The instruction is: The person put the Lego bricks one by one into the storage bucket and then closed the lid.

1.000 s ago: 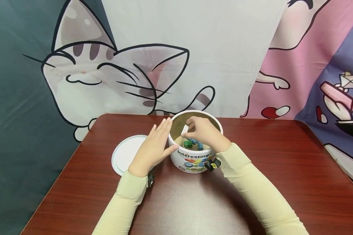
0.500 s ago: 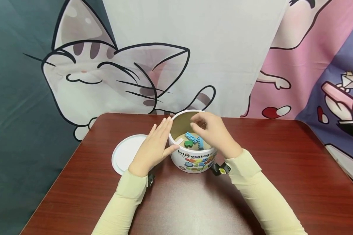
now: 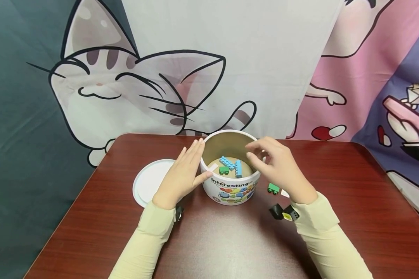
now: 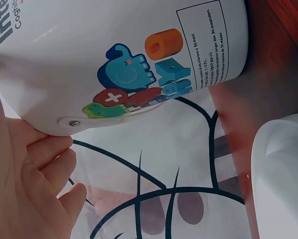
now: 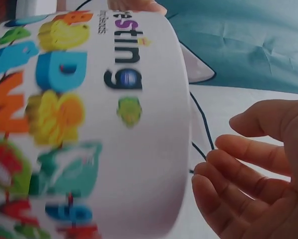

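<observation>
A white bucket [image 3: 230, 190] printed "Interesting" stands upright on the table. Inside it, in the head view, lie two blue bricks [image 3: 238, 169], a green brick [image 3: 224, 170] and a white brick [image 3: 213, 167]. My left hand [image 3: 181, 174] rests its straight fingers against the bucket's left side; the left wrist view shows this hand [image 4: 37, 184] beside the bucket wall. My right hand [image 3: 281, 166] hovers over the right rim. In the right wrist view the right hand [image 5: 253, 174] holds nothing, thumb and fingers apart and loosely bent.
A round white lid [image 3: 148, 186] lies left of the bucket, partly behind the left hand. Right of the bucket, a green brick [image 3: 273, 188] and a partly covered white brick [image 3: 284, 193] lie on the reddish-brown table [image 3: 209, 244]. A printed cat curtain [image 3: 265, 58] hangs behind.
The right hand has let go of the white brick inside the bucket and moved right to the rim, uncovering the bricks on the table. The left hand has stayed put.
</observation>
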{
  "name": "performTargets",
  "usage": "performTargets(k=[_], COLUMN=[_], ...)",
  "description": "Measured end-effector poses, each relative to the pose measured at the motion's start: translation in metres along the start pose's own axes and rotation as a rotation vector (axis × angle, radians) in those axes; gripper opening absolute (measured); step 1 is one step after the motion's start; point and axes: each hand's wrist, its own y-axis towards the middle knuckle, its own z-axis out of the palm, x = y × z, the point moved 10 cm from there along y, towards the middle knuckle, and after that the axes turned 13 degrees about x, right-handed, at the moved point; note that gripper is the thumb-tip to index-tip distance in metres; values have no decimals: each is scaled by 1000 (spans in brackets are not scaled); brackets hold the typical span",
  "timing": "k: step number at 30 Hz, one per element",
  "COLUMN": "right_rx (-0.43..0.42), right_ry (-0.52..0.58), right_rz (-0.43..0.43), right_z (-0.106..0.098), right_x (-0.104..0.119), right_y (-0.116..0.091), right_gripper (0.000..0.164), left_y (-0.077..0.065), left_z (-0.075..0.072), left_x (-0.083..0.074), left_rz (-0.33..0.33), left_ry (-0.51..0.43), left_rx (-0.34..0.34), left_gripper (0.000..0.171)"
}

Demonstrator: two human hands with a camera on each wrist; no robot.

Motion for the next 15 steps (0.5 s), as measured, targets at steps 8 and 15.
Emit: performTargets(k=[8, 15], right_rx=[10, 151], right_ry=[-47, -101], right_rz=[34, 112], right_z=[-15, -13], right_x=[-21, -49], right_y=[-27, -45], right_gripper=[21, 18], left_y=[1, 0], left_z=[0, 0], left_x=[1, 1], left_rz=[-15, -19], left_ry=[-16, -28], left_rx=[20, 23], left_gripper=[106, 106])
